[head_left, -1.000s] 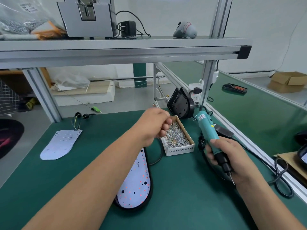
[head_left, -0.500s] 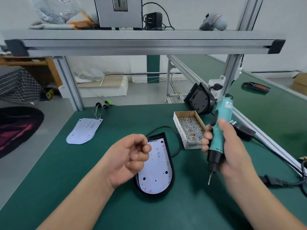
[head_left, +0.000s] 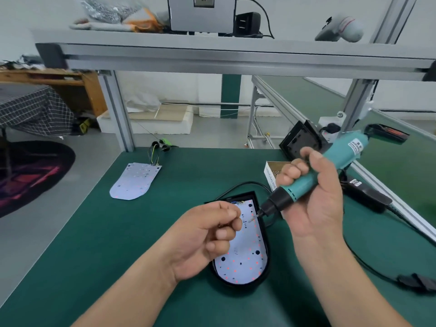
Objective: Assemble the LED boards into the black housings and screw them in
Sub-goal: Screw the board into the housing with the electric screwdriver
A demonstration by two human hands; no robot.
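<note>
A white LED board (head_left: 245, 253) lies inside a black housing (head_left: 265, 267) on the green table, in front of me. My left hand (head_left: 207, 237) hovers over the board's left side, fingers curled, pinching small screws between thumb and forefinger. My right hand (head_left: 313, 194) grips a teal electric screwdriver (head_left: 316, 175), tilted so its bit points down-left toward my left fingertips above the board's top end. A second loose LED board (head_left: 134, 180) with wires lies on the table at the far left. A spare black housing (head_left: 299, 140) leans upright at the back right.
A cardboard box of screws (head_left: 271, 173) stands behind my right hand, mostly hidden. A black power adapter (head_left: 365, 194) and its cable (head_left: 368, 265) run along the right. An aluminium frame with a shelf (head_left: 212, 55) spans overhead; its posts stand at the table's back corners.
My left hand came back from the screw box to above the board, pinching screws. My right hand lifted the screwdriver and tilted its bit toward the left fingertips. The camera view shifted left.
</note>
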